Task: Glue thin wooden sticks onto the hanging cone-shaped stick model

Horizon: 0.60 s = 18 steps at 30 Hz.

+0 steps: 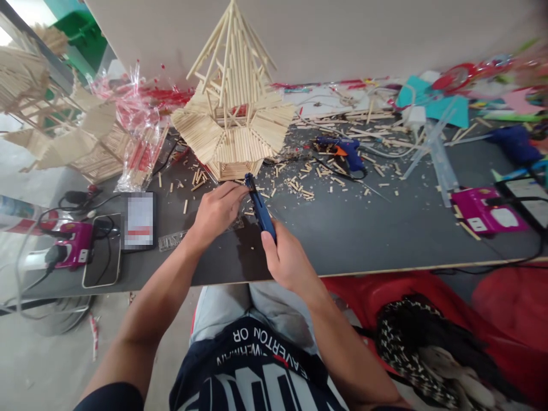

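Blue hand tool (262,212), maybe some kind of cutter, is held over the middle of the table (355,240), just nearer than the wooden stick model (240,145). Right hand (289,257) has its fingers curled round the near end with the thumb pressed against it, I guess so one grip can both steer and squeeze. Left hand (217,208) is up by the far end, fingers bunched together at the tool's head; can't tell if they're pinching a bit of stick or just steadying it, the tips are too hidden. Tool's head points away from the body, which looks sensible for the wrists. Bit further out, stick offcuts (302,185) lie scattered around the model's foot and to the right. Glue gun (351,154) lies far right of the hands, probably parked there for easy reach. Over on the left, a lit phone (140,220) is beside a dark phone (103,251), next to a purple power block (76,245), likely put there so cables reach. Second stick model (81,142) is far left, out of the elbows' way I reckon
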{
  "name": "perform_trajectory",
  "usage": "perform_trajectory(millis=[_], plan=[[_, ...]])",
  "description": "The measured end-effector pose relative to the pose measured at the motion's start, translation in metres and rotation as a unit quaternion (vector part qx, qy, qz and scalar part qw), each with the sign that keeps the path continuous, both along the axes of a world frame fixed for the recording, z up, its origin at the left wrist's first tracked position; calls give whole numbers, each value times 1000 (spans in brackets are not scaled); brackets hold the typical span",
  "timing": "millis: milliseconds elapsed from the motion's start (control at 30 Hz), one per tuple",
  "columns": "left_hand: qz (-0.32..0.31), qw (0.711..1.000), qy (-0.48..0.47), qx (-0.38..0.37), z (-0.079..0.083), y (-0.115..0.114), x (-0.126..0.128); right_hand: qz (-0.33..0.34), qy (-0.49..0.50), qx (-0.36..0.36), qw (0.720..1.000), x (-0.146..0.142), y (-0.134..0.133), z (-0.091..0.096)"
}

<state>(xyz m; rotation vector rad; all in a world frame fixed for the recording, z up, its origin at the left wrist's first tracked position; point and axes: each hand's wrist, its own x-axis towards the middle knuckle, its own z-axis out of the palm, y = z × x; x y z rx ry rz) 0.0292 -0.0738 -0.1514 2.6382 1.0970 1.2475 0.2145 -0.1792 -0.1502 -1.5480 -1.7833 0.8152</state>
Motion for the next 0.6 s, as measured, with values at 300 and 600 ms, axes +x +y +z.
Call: perform_trajectory(millis=[300, 600], plan=[[13, 998, 61, 7, -4, 3, 0, -32, -44, 33, 998, -6, 2, -11], [7, 996, 82, 34, -3, 8, -3, -51, -139, 37, 988, -15, 4, -30]])
